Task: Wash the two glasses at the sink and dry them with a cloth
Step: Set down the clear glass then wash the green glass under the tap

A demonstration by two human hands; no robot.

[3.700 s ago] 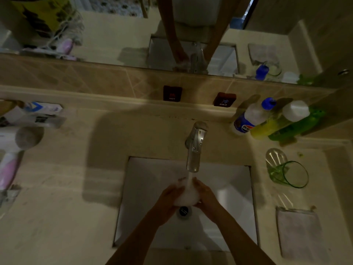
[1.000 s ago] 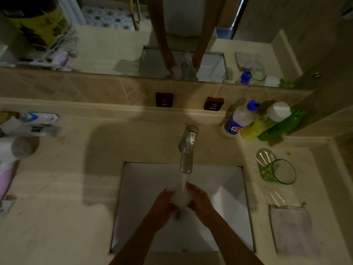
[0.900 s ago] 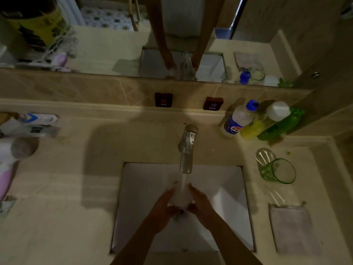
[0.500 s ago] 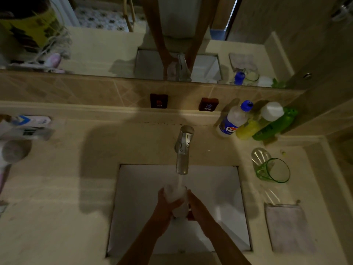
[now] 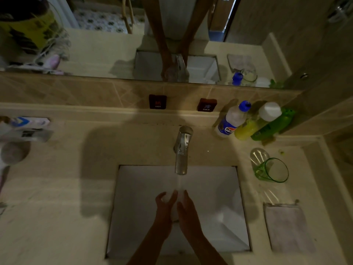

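Over the white sink (image 5: 225, 222), a clear glass (image 5: 167, 197) is held between both hands under the water that runs from the steel tap (image 5: 182, 150). My left hand (image 5: 164, 207) wraps around the glass from the left. My right hand (image 5: 186, 209) presses against it from the right. Most of the glass is hidden by the fingers. A green glass (image 5: 271, 170) lies on its side on the counter right of the sink. A grey cloth (image 5: 288, 226) lies flat in front of that glass.
Three bottles, white with a blue cap (image 5: 232, 121), yellow (image 5: 248, 127) and green (image 5: 273, 125), stand at the back right. A clear soap dish (image 5: 257, 155) sits behind the green glass. A hair dryer (image 5: 11, 153) and boxes lie at the far left. A mirror runs along the back.
The glass has been turned and shifted slightly left between my hands under the running water. The view has drifted a little; the green glass and the cloth have not moved.
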